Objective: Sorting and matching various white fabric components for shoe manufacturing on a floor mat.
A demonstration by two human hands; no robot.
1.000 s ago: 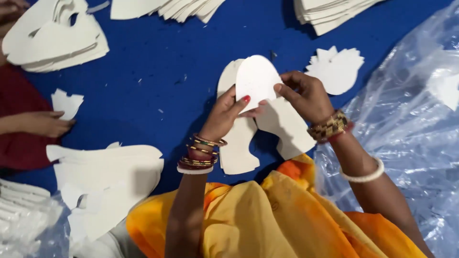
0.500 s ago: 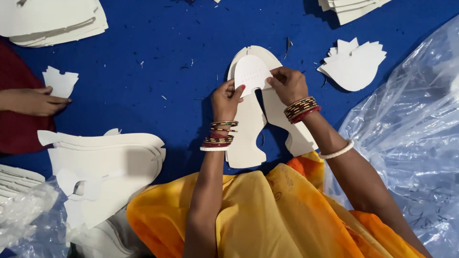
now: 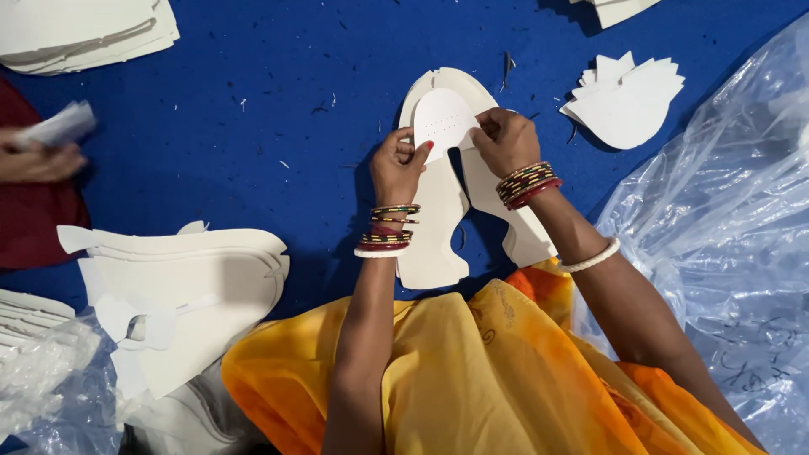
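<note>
My left hand [image 3: 399, 166] and my right hand [image 3: 506, 139] both pinch a small rounded white card cut-out [image 3: 440, 120] with a row of tiny holes, one hand at each lower side. Under it lies a larger white arch-shaped card piece [image 3: 438, 227] with two legs, flat on the blue cloth [image 3: 253, 135]. Both wrists wear red, green and gold bangles. My orange garment [image 3: 472, 371] fills the bottom of the view.
A stack of crown-topped white cut-outs [image 3: 628, 101] lies at the upper right. Large white card shapes [image 3: 185, 286] sit at the lower left, more stacks [image 3: 84, 34] at the top left. Clear plastic sheeting [image 3: 725, 227] covers the right. Another person's hand [image 3: 38, 160] holds a card piece at the left edge.
The view has shifted so my hands and the small cut-out sit higher over the arch piece. The other person's hand at the left has lifted a card piece off the cloth.
</note>
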